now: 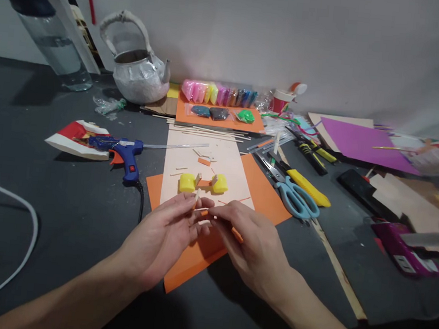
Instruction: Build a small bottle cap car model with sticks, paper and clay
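My left hand (pixel 166 232), palm turned up, pinches a small pale wooden piece (pixel 197 196) between thumb and fingers. Close against its fingertips, my right hand (pixel 253 237) is closed in a pinch at a small orange piece (pixel 204 213); the fingers partly hide it. Just beyond the hands, two yellow rounded blocks (pixel 187 182) with wooden bits and an orange strip between them rest on a pale board (pixel 182 153). Small stick offcuts and an orange scrap (pixel 204 161) lie behind them. Orange paper (pixel 203 256) spreads under the board and hands.
To the left lies a blue glue gun (pixel 129 158) on a red-and-white paper shape; a kettle (pixel 140 77) and water bottle (pixel 56 45) stand behind. Colored clay packets (pixel 218 93) sit at the back. Scissors (pixel 294 195), a yellow cutter (pixel 306 186) and purple paper (pixel 365 145) are right.
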Motion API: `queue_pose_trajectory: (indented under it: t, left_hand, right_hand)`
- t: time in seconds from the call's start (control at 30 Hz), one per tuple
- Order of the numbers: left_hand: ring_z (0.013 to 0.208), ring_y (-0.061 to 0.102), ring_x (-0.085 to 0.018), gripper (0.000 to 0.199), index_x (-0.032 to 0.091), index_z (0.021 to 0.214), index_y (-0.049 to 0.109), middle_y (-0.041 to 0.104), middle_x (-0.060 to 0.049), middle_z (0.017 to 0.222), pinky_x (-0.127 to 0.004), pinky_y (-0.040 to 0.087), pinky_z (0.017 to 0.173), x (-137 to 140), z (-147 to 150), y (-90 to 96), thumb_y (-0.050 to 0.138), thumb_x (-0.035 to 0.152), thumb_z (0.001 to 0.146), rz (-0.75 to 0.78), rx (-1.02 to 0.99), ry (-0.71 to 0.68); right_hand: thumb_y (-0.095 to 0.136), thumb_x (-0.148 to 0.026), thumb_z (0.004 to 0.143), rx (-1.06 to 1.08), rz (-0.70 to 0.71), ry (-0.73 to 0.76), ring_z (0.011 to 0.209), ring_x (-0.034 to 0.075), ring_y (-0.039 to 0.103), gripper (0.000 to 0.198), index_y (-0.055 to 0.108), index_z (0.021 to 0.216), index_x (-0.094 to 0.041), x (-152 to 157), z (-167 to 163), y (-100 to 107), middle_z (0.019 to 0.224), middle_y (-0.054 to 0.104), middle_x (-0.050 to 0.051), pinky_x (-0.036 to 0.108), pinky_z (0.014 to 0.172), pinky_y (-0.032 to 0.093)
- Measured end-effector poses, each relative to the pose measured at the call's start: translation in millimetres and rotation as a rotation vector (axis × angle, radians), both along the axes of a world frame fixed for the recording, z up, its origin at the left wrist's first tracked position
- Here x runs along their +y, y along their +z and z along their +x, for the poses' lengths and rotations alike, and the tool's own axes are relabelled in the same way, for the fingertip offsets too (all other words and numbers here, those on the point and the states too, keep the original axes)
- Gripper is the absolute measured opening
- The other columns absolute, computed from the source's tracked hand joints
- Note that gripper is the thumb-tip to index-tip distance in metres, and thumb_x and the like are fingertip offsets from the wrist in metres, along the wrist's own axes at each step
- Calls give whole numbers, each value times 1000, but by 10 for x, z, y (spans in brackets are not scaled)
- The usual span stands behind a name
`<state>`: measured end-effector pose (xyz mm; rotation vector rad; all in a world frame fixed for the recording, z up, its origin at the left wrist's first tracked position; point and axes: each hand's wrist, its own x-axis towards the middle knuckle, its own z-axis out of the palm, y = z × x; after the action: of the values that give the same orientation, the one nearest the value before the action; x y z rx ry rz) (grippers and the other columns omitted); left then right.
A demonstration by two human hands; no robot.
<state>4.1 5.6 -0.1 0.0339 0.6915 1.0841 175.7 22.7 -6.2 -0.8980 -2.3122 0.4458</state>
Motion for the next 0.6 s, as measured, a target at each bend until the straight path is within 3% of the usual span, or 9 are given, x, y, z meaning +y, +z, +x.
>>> queue_pose_trajectory:
  t: [0.13, 0.3, 0.47, 0.6]
  left_hand:
    - [81, 63, -15, 18, 12, 88, 66, 66, -8, 95, -26, 54, 69, 4, -3, 27, 50, 14, 96, 21, -36, 4]
    - [70, 61, -15, 30, 12, 76, 62, 61, -7, 80, -25, 53, 62, -12, -11, 80, 42, 16, 98, 92, -56, -60]
    - [51, 48, -7, 28, 12, 76, 60, 53, -1, 69, -14, 36, 42, -32, -71, 93, 44, 19, 99, 69, -71, -125]
    - [41, 32, -2, 20, 14, 75, 57, 49, 4, 64, -13, 21, 37, -28, -135, 119, 53, 21, 94, 152, -80, -164]
  right_hand:
    - [53, -12, 97, -50, -68, -70, 68, 14, 62, 9, 59, 97, -19, -22, 5, 40, 82, 69, 3, 24, 62, 46]
    - [51, -11, 96, -105, -139, -73, 60, 12, 59, 16, 57, 84, -19, -30, 16, 75, 72, 66, 1, 21, 56, 42]
    - [51, -13, 94, -324, 45, -225, 59, 15, 61, 15, 59, 83, -19, 59, 143, 0, 69, 67, 2, 24, 55, 41]
    - [50, -26, 96, -491, 237, -483, 47, 20, 52, 29, 54, 68, -21, 214, 453, 10, 56, 60, 5, 29, 46, 22]
